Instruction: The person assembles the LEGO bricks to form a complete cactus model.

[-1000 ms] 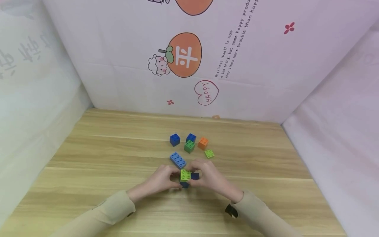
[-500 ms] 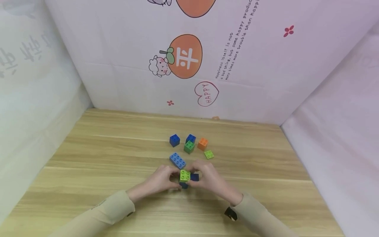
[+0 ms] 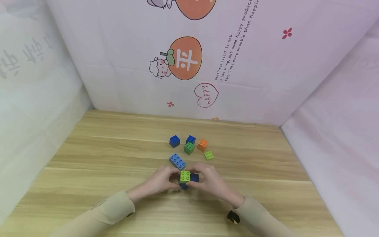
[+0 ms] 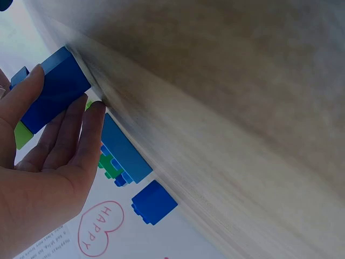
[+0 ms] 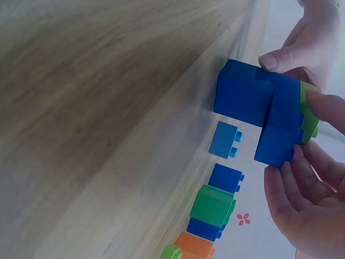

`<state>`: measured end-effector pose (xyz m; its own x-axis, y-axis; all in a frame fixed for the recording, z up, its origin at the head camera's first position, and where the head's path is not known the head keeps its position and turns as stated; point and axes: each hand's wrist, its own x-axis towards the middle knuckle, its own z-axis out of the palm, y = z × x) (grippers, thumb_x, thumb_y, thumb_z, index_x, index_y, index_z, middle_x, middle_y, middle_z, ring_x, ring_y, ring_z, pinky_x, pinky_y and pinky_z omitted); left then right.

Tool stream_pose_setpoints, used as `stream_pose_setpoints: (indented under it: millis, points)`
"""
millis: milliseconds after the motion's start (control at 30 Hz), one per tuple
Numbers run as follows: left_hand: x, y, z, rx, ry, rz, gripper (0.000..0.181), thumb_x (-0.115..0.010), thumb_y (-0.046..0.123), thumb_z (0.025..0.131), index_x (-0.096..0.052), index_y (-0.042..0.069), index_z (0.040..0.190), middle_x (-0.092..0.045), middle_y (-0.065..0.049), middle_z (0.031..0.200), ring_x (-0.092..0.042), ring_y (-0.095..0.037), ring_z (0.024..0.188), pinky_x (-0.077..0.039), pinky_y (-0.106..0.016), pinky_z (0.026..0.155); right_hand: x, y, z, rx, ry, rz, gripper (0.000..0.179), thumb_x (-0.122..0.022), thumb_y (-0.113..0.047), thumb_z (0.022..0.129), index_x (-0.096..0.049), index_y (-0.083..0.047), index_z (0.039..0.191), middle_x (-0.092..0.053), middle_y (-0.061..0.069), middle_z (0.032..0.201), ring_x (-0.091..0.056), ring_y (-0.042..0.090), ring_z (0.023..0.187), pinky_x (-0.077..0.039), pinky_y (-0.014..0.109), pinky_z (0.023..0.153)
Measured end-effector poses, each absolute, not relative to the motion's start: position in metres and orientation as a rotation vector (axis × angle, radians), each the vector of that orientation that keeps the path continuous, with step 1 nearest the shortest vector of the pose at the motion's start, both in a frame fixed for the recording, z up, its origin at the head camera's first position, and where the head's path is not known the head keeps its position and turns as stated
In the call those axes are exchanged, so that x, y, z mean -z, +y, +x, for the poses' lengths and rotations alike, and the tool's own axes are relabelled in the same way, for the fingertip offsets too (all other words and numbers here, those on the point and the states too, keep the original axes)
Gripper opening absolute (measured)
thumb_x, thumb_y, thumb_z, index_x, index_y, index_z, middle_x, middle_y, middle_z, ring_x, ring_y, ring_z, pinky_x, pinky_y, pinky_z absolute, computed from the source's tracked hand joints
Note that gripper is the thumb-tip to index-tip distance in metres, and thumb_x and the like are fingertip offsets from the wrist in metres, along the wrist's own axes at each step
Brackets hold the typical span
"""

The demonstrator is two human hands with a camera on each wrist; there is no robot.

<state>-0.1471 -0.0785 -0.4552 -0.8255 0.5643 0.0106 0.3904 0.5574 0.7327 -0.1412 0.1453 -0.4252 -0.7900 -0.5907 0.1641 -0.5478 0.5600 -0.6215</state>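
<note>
Both hands are on a small stack of toy building bricks near the middle of the table. At its bottom is a dark blue brick (image 5: 245, 91), with a longer blue brick (image 5: 280, 127) on it that juts out to the right. A lime green brick (image 3: 185, 176) tops the stack. My left hand (image 3: 162, 178) pinches the lower blue brick between thumb and fingers. My right hand (image 3: 208, 178) grips the upper part, its thumb against the green brick and its fingertips at the long blue brick's end.
Just beyond the hands lies a light blue eight-stud brick (image 3: 177, 161). Farther back stand a blue brick (image 3: 174, 141), another blue brick (image 3: 190, 139) behind a green brick (image 3: 189, 148), an orange brick (image 3: 202, 144) and a flat lime brick (image 3: 208, 155). White cloth walls (image 3: 133, 82) enclose the table.
The scene sits slightly lower in the head view, as if the camera has tilted a little. Both hands keep their hold, and the stack looks the same.
</note>
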Motion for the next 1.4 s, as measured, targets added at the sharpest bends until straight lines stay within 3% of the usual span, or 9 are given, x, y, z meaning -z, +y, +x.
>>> stream_pose_setpoints:
  millis: [567, 1100, 1400]
  points:
    - [0.454, -0.08, -0.149, -1.107, 2.536, 0.831, 0.039, -0.083, 0.012, 0.077, -0.07, 0.005, 0.113, -0.074, -0.008, 0.112, -0.07, -0.021, 0.102, -0.06, -0.034, 0.091, 0.425, 0.149, -0.14, 1.018, 2.735, -0.977, 0.036, -0.08, -0.019, 0.082, -0.068, -0.013, 0.116, -0.073, 0.001, 0.112, -0.07, 0.015, 0.101, -0.06, 0.032, 0.091]
    - [0.439, -0.096, -0.17, -1.26, 2.498, 0.805, 0.029, -0.069, 0.001, 0.088, -0.066, -0.001, 0.117, -0.07, -0.018, 0.118, -0.067, -0.032, 0.112, -0.058, -0.042, 0.096, 0.425, 0.149, -0.14, 1.034, 2.728, -0.982, 0.037, -0.079, -0.02, 0.083, -0.067, -0.012, 0.117, -0.073, 0.002, 0.114, -0.07, 0.017, 0.103, -0.06, 0.033, 0.093]
    - [0.436, -0.095, -0.184, -1.166, 2.606, 0.733, 0.033, -0.071, 0.004, 0.087, -0.067, 0.003, 0.119, -0.07, -0.014, 0.122, -0.066, -0.03, 0.116, -0.055, -0.047, 0.101, 0.423, 0.146, -0.139, 1.026, 2.728, -0.991, 0.034, -0.08, -0.02, 0.083, -0.068, -0.012, 0.114, -0.073, 0.001, 0.11, -0.07, 0.014, 0.1, -0.06, 0.032, 0.091]
